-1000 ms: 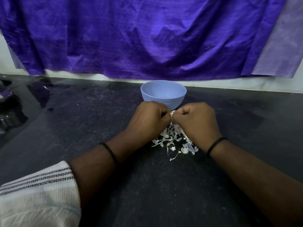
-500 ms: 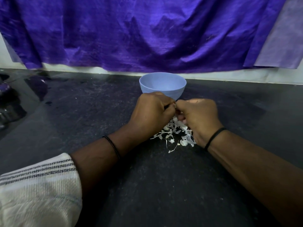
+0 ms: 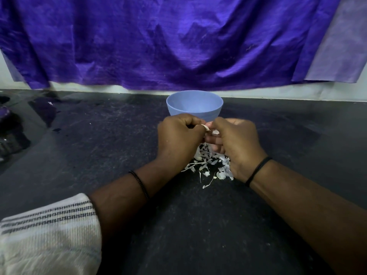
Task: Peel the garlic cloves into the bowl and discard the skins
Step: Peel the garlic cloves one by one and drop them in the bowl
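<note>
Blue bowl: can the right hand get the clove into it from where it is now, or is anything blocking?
Probably yes. The blue bowl stands open-topped just beyond the right hand, nothing between them. Both it and the left hand pinch the garlic clove, so the left must let go first.

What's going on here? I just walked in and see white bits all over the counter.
A person is peeling garlic. Both hands meet just in front of a blue bowl: the left hand pinches a garlic clove while the right hand picks at its skin. A pile of skins lies on the dark counter under the hands. The bowl's inside cannot be seen from here.
</note>
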